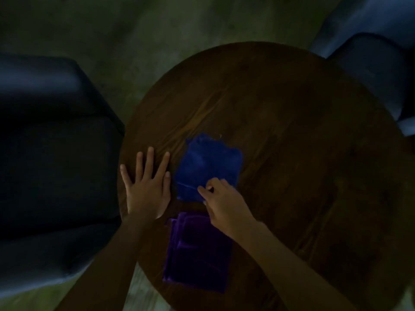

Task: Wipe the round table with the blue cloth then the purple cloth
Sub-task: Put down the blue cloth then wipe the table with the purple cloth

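Note:
The round wooden table (292,122) fills the middle of the dim view. A blue cloth (207,164) lies folded flat on it, left of centre. My right hand (221,203) rests on the blue cloth's near edge, fingers curled and pinching the fabric. My left hand (146,185) lies flat on the table beside the cloth's left side, fingers spread, holding nothing. A folded purple cloth (197,252) lies on the table just nearer to me, partly under my right wrist.
A dark sofa or armchair (51,142) stands close to the table's left edge. Another upholstered blue-grey seat (370,57) sits at the far right. Grey floor (157,30) shows beyond the table.

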The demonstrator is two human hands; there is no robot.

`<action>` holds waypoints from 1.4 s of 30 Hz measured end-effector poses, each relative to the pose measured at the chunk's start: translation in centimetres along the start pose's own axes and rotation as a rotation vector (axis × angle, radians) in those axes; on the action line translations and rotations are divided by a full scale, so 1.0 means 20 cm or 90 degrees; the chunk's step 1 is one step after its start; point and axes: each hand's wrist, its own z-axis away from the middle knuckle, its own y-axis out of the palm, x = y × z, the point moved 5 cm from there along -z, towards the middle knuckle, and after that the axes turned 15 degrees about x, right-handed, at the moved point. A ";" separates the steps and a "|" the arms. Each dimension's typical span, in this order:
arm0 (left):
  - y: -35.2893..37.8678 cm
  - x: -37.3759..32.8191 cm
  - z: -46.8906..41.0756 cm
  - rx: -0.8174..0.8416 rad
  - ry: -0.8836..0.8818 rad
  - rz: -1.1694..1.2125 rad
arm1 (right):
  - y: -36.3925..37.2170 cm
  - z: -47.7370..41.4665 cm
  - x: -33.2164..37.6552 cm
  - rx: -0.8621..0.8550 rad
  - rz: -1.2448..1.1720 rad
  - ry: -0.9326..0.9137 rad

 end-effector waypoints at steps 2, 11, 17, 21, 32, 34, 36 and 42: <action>0.01 0.01 0.00 -0.004 -0.010 0.012 | 0.09 0.03 -0.01 -0.043 -0.027 0.027; 0.02 0.00 0.01 -0.009 0.010 0.005 | -0.01 -0.16 -0.09 -0.135 -0.035 0.145; 0.02 0.00 0.00 -0.002 0.002 -0.002 | 0.09 -0.19 -0.10 -0.094 0.028 0.134; 0.01 0.00 0.01 -0.005 0.003 0.001 | 0.05 -0.14 -0.04 -0.120 -0.017 0.117; 0.01 -0.01 0.02 -0.003 0.016 0.012 | 0.20 0.18 0.02 0.024 -0.139 0.114; 0.02 -0.01 0.03 -0.007 0.020 0.020 | 0.19 0.17 0.01 0.088 -0.165 0.132; 0.03 -0.01 0.06 -0.009 0.021 0.035 | 0.18 0.18 0.01 0.141 -0.217 0.116; 0.10 -0.04 0.30 0.004 0.033 0.098 | -0.01 0.41 -0.07 0.194 -0.389 0.074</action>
